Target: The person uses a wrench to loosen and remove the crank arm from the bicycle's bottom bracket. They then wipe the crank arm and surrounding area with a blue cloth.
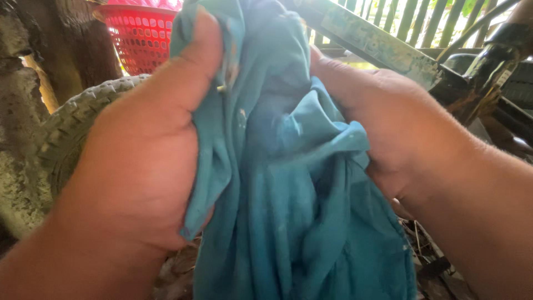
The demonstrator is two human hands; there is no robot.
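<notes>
Outdoor working corner with a rough, mossy concrete wall (16, 139) at the left and a ground layer of dry leaves and debris (433, 272) visible at the lower edge.

Foreground: a teal cloth (288, 183), creased and flecked with pale specks, fills the middle of the view and hangs down past the bottom edge. It is held up between both hands, close to the camera.

The left hand (144, 150) is closed around the cloth's left side; the thumb lies up along the fabric's front, and a fold of cloth emerges below the palm. The right hand (388, 122) is closed on the cloth's right side, its fingers buried in a bunched fold so that only the back of the hand and the wrist show.

Middle distance: a worn, grey-green treaded tyre (83, 111) curves behind the left hand, just beside the wall. To the right, a weathered pale-green metal bar (377, 44) runs diagonally behind the right hand, meeting dark, rusted bicycle parts (488, 72).

Background: a red plastic lattice basket (139, 39) stands upper left, beyond the tyre. A slatted fence (411, 16) crosses the upper right, with bright daylight behind it.
</notes>
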